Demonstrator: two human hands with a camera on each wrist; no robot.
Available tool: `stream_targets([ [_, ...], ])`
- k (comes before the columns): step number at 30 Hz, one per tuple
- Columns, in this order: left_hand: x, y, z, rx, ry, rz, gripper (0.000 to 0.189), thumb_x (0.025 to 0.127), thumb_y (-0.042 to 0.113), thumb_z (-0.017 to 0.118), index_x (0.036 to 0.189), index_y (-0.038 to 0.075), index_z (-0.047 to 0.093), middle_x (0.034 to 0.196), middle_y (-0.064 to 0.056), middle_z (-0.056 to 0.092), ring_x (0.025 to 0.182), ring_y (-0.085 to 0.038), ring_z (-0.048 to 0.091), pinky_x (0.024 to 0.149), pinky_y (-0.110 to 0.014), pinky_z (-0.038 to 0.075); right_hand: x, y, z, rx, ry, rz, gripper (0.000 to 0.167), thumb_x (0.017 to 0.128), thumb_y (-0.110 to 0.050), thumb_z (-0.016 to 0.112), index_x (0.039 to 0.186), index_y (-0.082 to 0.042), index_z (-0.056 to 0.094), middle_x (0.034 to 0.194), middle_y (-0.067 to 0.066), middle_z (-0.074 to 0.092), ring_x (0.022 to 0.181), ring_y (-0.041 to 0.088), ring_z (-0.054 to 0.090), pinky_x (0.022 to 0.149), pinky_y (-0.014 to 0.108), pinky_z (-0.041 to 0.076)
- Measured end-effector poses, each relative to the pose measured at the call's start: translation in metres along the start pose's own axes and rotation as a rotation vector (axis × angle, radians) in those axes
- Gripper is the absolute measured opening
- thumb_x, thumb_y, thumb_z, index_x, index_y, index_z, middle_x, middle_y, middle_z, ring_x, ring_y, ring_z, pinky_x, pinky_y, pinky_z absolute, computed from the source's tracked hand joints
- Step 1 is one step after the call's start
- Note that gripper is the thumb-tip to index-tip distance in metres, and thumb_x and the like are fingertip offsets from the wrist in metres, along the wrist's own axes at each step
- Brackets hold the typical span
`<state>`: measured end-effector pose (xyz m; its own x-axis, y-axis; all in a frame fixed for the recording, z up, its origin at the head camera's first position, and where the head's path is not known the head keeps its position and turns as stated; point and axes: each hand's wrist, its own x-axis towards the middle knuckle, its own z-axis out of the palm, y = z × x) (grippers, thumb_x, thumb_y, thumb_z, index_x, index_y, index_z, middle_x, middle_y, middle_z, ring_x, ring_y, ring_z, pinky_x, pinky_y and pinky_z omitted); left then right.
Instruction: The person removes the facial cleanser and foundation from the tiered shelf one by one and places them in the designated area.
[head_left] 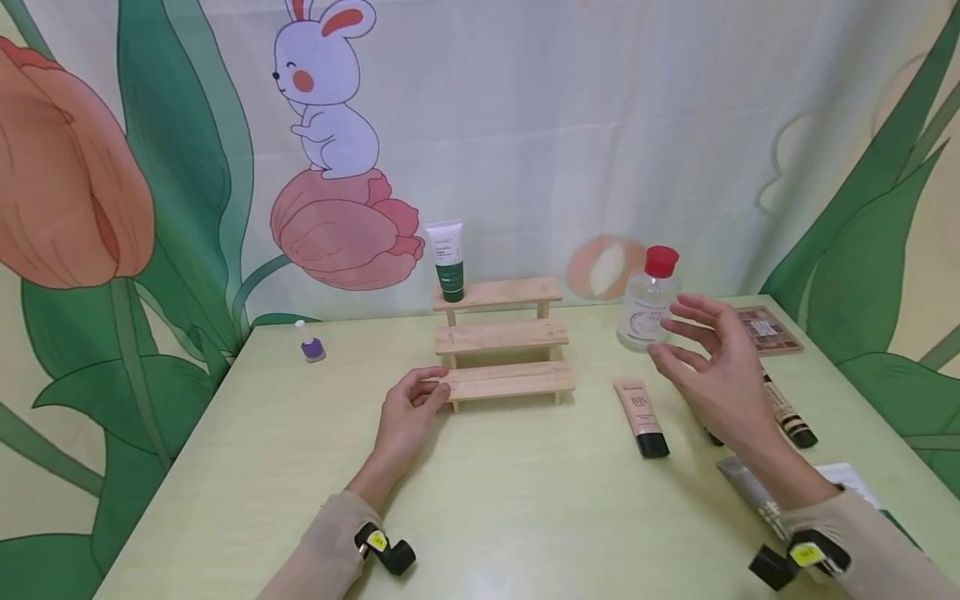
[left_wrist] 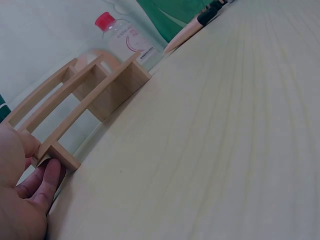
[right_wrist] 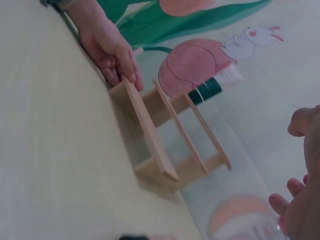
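Observation:
A three-step wooden display rack [head_left: 501,337] stands at the back middle of the table. My left hand [head_left: 405,414] pinches the left end of its lowest step; the left wrist view shows fingers [left_wrist: 47,182] tucked against that end. On the top step, at the left, a white-and-green tube [head_left: 450,271] stands upright on its cap. My right hand [head_left: 716,367] is raised at the right, thumb and fingers apart with nothing between them. Just behind its fingertips is a clear bottle with a red cap [head_left: 640,312]; whether they touch it I cannot tell.
A purple nail polish bottle [head_left: 312,347] stands back left. Right of the rack lies a beige BB cream tube [head_left: 641,417]. Beyond my right hand are a palette [head_left: 772,332] and a dark-capped tube [head_left: 795,421]. A grey tube [head_left: 750,492] lies partly under the right forearm.

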<state>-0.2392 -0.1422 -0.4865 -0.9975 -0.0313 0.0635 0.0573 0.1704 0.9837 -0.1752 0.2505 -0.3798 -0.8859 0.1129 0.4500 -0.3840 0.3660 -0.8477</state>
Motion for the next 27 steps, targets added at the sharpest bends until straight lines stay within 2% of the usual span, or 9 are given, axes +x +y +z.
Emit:
stream_targets([
  [4, 0.000, 0.000, 0.000, -0.003, 0.004, 0.003, 0.027, 0.109, 0.014, 0.074, 0.137, 0.013, 0.075, 0.119, -0.014, 0.078, 0.102, -0.018, 0.075, 0.086, -0.020, 0.058, 0.024, -0.011, 0.032, 0.092, -0.050, -0.046, 0.069, 0.101, -0.004, 0.082, 0.161, -0.011, 0.048, 0.150, 0.010, 0.058, 0.133, 0.020, 0.065, 0.101, 0.019, 0.057],
  [6, 0.001, -0.001, 0.000, -0.002, 0.004, 0.005, 0.026, 0.109, 0.014, 0.074, 0.136, 0.013, 0.076, 0.118, -0.013, 0.078, 0.101, -0.017, 0.075, 0.086, -0.020, 0.059, 0.035, -0.015, 0.048, 0.116, -0.076, -0.064, 0.068, 0.101, -0.005, 0.083, 0.159, -0.010, 0.049, 0.149, 0.010, 0.059, 0.133, 0.020, 0.065, 0.102, 0.020, 0.058],
  [12, 0.001, -0.001, 0.000, -0.013, 0.005, 0.001, 0.027, 0.109, 0.015, 0.076, 0.136, 0.013, 0.076, 0.117, -0.014, 0.078, 0.101, -0.018, 0.075, 0.087, -0.019, 0.058, 0.065, -0.016, 0.092, 0.223, -0.140, -0.078, 0.067, 0.099, -0.003, 0.083, 0.157, -0.006, 0.050, 0.150, 0.011, 0.059, 0.135, 0.030, 0.064, 0.107, 0.032, 0.059],
  [18, -0.001, -0.001, 0.000, -0.020, 0.000, -0.001, 0.028, 0.109, 0.016, 0.076, 0.137, 0.012, 0.076, 0.120, -0.015, 0.078, 0.103, -0.020, 0.075, 0.089, -0.021, 0.058, 0.083, -0.013, 0.124, 0.232, -0.173, -0.092, 0.067, 0.099, -0.006, 0.085, 0.157, -0.007, 0.051, 0.150, 0.011, 0.060, 0.137, 0.039, 0.064, 0.111, 0.049, 0.058],
  [21, 0.000, -0.001, 0.000, -0.026, -0.001, 0.011, 0.029, 0.109, 0.016, 0.076, 0.137, 0.012, 0.076, 0.121, -0.015, 0.078, 0.104, -0.020, 0.075, 0.089, -0.022, 0.059, 0.092, -0.013, 0.139, 0.242, -0.175, -0.101, 0.065, 0.099, -0.006, 0.084, 0.156, -0.008, 0.053, 0.149, 0.012, 0.061, 0.136, 0.038, 0.064, 0.110, 0.051, 0.059],
  [27, 0.002, 0.000, -0.001, -0.016, 0.005, 0.018, 0.027, 0.108, 0.014, 0.076, 0.135, 0.012, 0.076, 0.117, -0.014, 0.078, 0.102, -0.018, 0.074, 0.086, -0.020, 0.057, 0.109, -0.016, 0.168, 0.244, -0.183, -0.085, 0.062, 0.100, -0.007, 0.084, 0.155, -0.010, 0.054, 0.148, 0.013, 0.062, 0.135, 0.033, 0.065, 0.110, 0.046, 0.059],
])
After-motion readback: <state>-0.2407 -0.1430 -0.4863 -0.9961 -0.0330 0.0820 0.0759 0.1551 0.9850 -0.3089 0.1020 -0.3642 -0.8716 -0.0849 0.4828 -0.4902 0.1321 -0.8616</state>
